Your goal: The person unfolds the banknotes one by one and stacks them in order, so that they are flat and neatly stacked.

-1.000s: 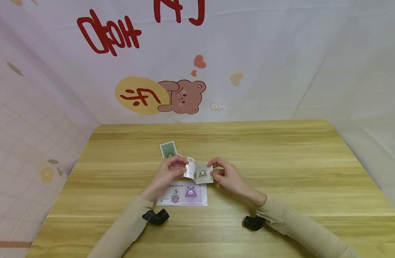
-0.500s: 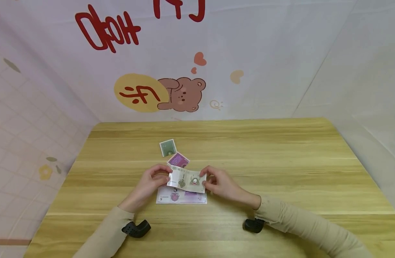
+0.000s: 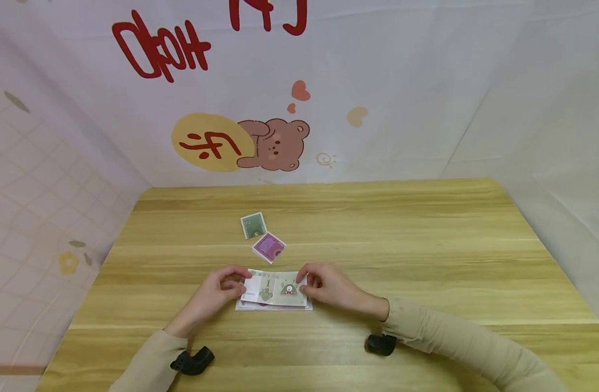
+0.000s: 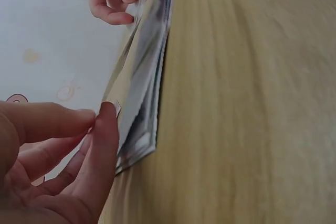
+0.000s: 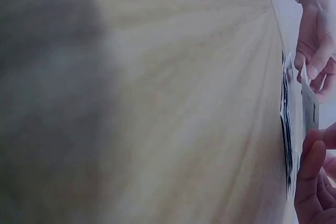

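A pale green play banknote marked 1 (image 3: 275,288) is stretched between both hands, with a crease down its middle. My left hand (image 3: 221,286) pinches its left end between thumb and fingers. The right hand (image 3: 323,283) pinches the right end. Beneath it a stack of purple play banknotes (image 3: 299,308) marked 5 lies on the table, mostly covered in the head view. In the left wrist view, the held banknote (image 4: 126,51) stands just above the stack (image 4: 144,103), whose edges are slightly uneven.
Beyond the hands lie a small folded green note (image 3: 253,225) and a small folded magenta note (image 3: 269,246), nearly corner to corner. The wooden table (image 3: 402,234) meets a white printed cloth (image 3: 402,109) at its far edge. Black wrist mounts (image 3: 192,361) hang at both sleeves.
The held banknote has been drawn out from a bent shape to nearly flat, and brought left and down over the purple stack. The left hand moved left, uncovering the magenta note.
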Available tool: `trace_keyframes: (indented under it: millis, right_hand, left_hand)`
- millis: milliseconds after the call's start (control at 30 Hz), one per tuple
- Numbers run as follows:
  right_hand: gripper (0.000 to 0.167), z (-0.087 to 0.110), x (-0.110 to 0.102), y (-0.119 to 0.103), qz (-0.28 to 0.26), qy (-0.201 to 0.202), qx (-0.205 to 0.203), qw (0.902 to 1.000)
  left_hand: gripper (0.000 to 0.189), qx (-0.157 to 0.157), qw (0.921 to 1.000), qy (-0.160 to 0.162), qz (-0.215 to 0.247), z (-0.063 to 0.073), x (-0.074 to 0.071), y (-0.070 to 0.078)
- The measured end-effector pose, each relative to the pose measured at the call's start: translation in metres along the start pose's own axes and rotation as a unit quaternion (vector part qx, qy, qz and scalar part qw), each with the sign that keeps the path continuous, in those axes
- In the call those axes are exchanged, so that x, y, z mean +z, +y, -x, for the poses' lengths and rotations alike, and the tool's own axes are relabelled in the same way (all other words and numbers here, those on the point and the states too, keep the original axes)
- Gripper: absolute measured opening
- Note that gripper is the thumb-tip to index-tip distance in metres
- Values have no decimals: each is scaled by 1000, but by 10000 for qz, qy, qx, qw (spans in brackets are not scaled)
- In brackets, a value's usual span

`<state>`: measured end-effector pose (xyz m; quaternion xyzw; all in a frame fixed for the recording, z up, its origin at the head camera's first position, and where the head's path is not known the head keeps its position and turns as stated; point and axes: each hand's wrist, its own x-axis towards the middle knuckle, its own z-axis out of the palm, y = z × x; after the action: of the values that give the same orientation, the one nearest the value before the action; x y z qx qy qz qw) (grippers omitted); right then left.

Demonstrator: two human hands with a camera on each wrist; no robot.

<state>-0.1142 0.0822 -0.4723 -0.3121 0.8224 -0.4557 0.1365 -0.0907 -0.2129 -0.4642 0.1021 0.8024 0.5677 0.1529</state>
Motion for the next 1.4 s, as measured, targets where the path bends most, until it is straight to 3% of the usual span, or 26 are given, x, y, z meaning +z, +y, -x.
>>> trace_keyframes:
  millis: [233, 400, 767, 900, 1100, 1233, 1400]
  right_hand:
    - [10, -2, 4, -7, 415, -152, 201, 9988]
    - [10, -4, 5, -6, 630, -171, 255, 9975]
    - [12, -9, 3, -7, 870, -371, 310, 9950]
    - [13, -11, 0, -6, 1072, -459, 238, 9929]
    - [8, -21, -5, -9, 1120, -536, 53, 9923]
    - [5, -29, -4, -15, 1153, -430, 135, 9923]
    - [9, -43, -4, -16, 998, -215, 75, 9947]
  left_hand:
    - [31, 289, 9992, -14, -284, 2, 2, -1]
    - [29, 288, 9988, -62, -400, 2, 3, 1]
    - [23, 355, 9912, -62, -1274, 0, 2, 7]
    - [19, 482, 9854, -247, -1611, -3, 0, 9]
    - [10, 590, 9817, -578, -1714, -16, -6, 9]
    - [10, 531, 9841, -332, -1661, -25, -7, 11]
    - [11, 421, 9871, 330, -1507, -39, -5, 16]
